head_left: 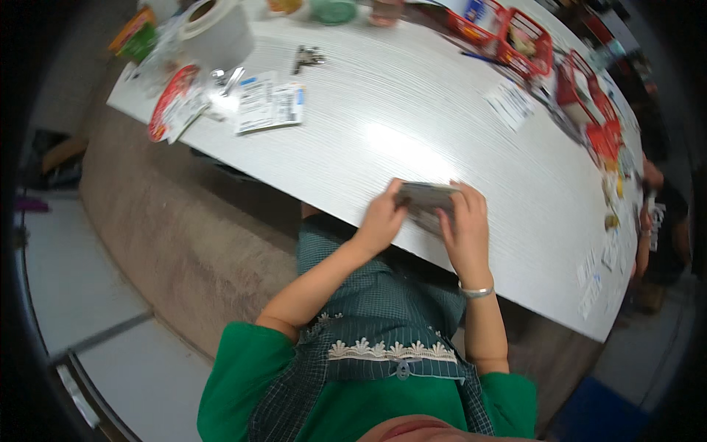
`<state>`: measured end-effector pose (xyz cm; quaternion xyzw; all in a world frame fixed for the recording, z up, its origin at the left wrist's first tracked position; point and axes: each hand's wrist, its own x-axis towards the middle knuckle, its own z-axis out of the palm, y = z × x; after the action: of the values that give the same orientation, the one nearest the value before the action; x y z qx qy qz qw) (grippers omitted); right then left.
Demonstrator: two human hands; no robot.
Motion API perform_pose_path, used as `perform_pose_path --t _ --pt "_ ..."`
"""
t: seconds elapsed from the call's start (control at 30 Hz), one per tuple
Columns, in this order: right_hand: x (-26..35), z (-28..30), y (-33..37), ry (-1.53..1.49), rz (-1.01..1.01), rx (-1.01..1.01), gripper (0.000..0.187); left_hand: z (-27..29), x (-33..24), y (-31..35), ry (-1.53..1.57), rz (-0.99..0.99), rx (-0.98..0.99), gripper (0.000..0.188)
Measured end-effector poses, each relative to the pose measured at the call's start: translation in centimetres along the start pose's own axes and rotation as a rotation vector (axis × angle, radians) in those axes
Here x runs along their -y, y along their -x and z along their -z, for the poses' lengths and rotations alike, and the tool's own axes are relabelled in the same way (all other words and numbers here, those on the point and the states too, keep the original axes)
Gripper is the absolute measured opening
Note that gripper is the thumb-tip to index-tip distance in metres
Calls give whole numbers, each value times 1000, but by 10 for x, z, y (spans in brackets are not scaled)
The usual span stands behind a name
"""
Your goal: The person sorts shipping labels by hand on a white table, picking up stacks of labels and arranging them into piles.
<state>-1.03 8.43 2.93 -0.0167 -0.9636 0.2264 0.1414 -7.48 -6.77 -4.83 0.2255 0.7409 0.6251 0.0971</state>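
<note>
Near the table's front edge, my left hand (pixel 382 219) and my right hand (pixel 467 227) hold a flat grey rectangular piece (pixel 428 196) between them. Its far edge is darker, and blur hides its exact kind. The left fingers grip its left end; the right thumb and fingers close round its right end. It is tilted up off the white table (pixel 346 158), with its lower side close to the table's edge.
White printed label sheets (pixel 269 104) lie at the left, near small dark metal parts (pixel 307 58) and a white roll (pixel 215 33). A red-and-white packet (pixel 173 104) sits on the left edge. Red baskets (pixel 525 44) stand far right; another person (pixel 666 236) is beyond the right edge.
</note>
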Motion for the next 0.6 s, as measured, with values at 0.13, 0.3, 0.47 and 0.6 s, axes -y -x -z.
perform_pose_path --t 0.13,0.3,0.47,0.6 --pt "4 -3 -4 46 52 -88 14 9 -26 4 23 9 -23 23" --pt "34 -15 -24 -183 35 -54 12 46 -34 22 -75 7 -138 21" --pt "58 -37 -40 -461 -26 95 13 86 -37 30 2 212 -210 22" --pt "69 -34 -66 -270 186 -103 19 116 -23 35 504 291 -296 38"
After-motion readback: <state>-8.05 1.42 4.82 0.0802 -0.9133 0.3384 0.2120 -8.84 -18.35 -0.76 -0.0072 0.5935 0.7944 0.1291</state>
